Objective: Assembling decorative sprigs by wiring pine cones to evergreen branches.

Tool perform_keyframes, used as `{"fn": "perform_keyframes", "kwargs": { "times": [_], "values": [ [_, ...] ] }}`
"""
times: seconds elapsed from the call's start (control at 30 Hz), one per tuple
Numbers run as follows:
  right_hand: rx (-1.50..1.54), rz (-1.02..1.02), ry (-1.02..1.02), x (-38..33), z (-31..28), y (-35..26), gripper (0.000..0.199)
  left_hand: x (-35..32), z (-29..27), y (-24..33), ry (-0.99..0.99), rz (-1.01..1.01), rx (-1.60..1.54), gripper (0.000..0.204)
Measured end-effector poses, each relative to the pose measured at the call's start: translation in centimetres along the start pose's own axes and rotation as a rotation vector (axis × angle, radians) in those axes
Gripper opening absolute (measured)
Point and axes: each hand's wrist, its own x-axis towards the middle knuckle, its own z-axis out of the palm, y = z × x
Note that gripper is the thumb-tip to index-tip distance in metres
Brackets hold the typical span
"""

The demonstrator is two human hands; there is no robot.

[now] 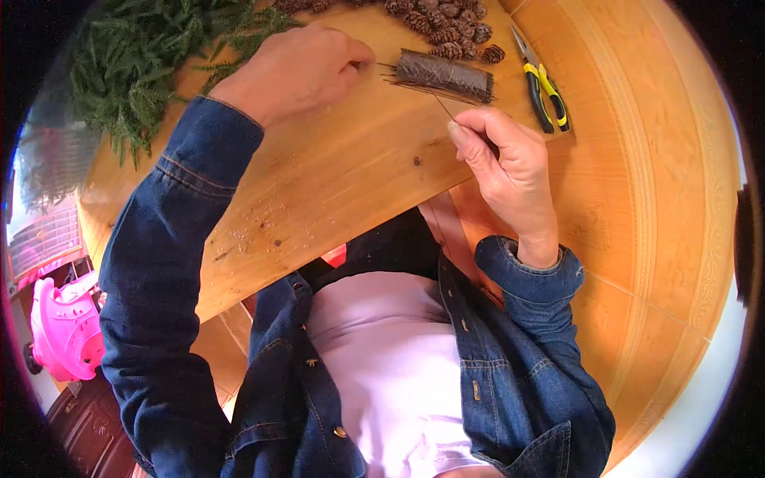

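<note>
A bundle of thin dark wires wrapped in brown paper (445, 76) lies on the wooden table (335, 175). My right hand (506, 163) pinches one thin wire (443, 106) drawn out from the bundle, fingers closed on it. My left hand (299, 70) rests on the table just left of the bundle, its fingertips touching the bundle's loose wire ends. Both arms wear denim sleeves.
Green fir branches (147, 56) lie at the table's far left. A heap of small pine cones (446, 24) sits behind the bundle. Pliers with yellow-and-black handles (543, 84) lie to the right. A pink plastic toy (68, 327) stands on the floor at left.
</note>
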Motion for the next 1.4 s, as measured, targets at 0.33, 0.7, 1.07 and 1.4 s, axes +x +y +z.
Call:
{"fn": "perform_keyframes", "kwargs": {
  "times": [0.33, 0.7, 1.07, 1.4],
  "values": [
    [0.04, 0.049, -0.034, 0.1, 1.3, -0.2, 0.006, -2.2, 0.0, 0.8, -0.001, -0.021, -0.225, 0.025],
    [0.077, 0.106, -0.049, 0.2, 2.2, -0.1, 0.008, -3.1, -0.1, 1.8, 0.043, 0.08, -0.163, 0.022],
    [0.173, 0.099, -0.049, -0.2, 3.6, -1.4, 0.007, -6.1, 0.8, 3.6, 0.177, -0.188, -0.56, 0.027],
    [0.256, -0.255, -0.183, -1.1, 5.9, -5.4, 0.009, -15.3, -2.7, 10.7, 0.277, -0.773, -1.475, 0.037]
  ]
}}
